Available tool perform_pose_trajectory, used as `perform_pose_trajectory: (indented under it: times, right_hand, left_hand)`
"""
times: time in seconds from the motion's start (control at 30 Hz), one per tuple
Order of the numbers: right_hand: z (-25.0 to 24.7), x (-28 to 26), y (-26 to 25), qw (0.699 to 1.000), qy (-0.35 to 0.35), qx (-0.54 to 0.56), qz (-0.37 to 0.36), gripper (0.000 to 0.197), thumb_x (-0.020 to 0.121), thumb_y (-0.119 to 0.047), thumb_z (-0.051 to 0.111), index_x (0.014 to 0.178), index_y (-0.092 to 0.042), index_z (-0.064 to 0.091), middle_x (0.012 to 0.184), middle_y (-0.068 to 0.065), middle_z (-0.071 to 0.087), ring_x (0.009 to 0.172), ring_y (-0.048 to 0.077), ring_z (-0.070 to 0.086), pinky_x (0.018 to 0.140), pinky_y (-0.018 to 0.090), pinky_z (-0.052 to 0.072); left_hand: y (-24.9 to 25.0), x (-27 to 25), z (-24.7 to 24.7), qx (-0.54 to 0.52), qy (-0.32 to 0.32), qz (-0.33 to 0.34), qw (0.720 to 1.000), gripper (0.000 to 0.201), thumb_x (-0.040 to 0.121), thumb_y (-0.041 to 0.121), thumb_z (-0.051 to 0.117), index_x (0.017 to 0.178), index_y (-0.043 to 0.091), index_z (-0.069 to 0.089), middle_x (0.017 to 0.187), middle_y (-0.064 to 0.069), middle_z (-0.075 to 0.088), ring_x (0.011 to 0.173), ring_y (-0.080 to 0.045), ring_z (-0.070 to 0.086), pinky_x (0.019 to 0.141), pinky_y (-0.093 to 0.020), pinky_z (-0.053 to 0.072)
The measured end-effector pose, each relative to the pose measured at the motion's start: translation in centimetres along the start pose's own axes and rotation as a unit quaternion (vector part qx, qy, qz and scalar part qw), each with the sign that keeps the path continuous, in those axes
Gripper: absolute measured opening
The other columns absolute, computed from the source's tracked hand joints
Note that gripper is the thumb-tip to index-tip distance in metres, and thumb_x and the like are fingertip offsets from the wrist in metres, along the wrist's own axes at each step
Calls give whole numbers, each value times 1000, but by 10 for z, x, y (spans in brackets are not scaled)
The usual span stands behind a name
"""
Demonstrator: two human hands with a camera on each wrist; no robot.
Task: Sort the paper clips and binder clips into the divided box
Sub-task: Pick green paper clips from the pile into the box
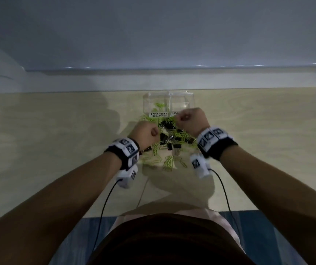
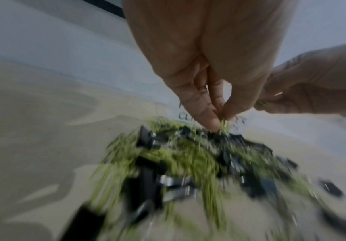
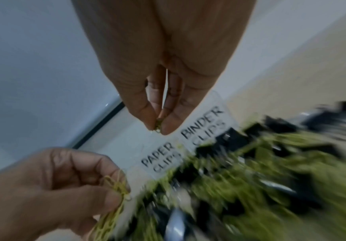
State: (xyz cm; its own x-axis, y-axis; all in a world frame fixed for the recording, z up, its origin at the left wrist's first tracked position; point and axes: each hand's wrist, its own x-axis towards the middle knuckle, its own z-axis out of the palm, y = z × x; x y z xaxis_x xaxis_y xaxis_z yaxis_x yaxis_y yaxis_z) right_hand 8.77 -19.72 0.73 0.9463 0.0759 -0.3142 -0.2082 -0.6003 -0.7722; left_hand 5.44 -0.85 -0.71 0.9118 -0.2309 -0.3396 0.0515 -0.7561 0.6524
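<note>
A clear divided box (image 1: 183, 96) stands at the back of the table, labelled PAPER CLIPS on the left and BINDER CLIPS on the right (image 3: 204, 125). A few green paper clips (image 1: 160, 106) lie in its left compartment. In front of it is a mixed pile (image 1: 172, 142) of green paper clips and black binder clips. My left hand (image 1: 149, 131) hovers over the pile's left side and pinches a bunch of green paper clips (image 3: 114, 192). My right hand (image 3: 158, 128) is held just before the box front, thumb and finger pinching one small paper clip (image 3: 158, 124).
The pale wooden table (image 1: 57, 140) meets a grey wall ledge (image 1: 153, 77) right behind the box. Loose paper clips (image 1: 167, 162) spread toward me from the pile. Cables run from both wrist cameras to the table's near edge.
</note>
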Motion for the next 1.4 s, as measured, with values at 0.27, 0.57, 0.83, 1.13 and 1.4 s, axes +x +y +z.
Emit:
perform_pose_trajectory:
  times: [0.27,0.57,0.83,1.13,1.4]
  right_hand:
    - [7,58,-50,999,40,-23,6,29,82,-14,70,110,-9,66,107,5,69,91,14,64,78,20,52]
    - [28,-22,11,948,-135,-249,-143,16,87,-14,58,97,-17,69,101,0,65,79,10,59,74,21,51]
    - [56,-43,43,928,-128,-324,-131,27,88,-15,57,115,-13,61,129,3,49,116,26,49,83,38,53]
    - [25,-54,54,933,-60,-332,-128,26,82,-17,53,106,-13,59,109,7,54,102,28,51,82,39,48]
    - [60,-31,15,924,-76,-307,-214,26,87,-14,57,113,-15,62,114,3,55,107,23,49,88,37,49]
  left_hand:
    - [30,62,-49,-96,144,-73,982,16,85,17,67,98,8,69,96,-5,70,85,-19,67,77,-27,55]
    - [-9,-2,-14,126,-29,13,991,14,82,21,69,93,14,67,95,-1,66,83,-14,59,79,-27,49]
    - [-37,-29,20,231,-75,49,969,23,87,16,56,108,11,63,113,-5,55,106,-25,50,82,-38,48]
    - [-65,-51,0,157,29,38,986,16,80,11,57,95,9,63,99,-7,59,87,-21,52,74,-34,48]
    - [-35,-31,14,187,-15,79,979,44,86,16,56,129,6,49,125,-10,50,117,-27,43,99,-39,41]
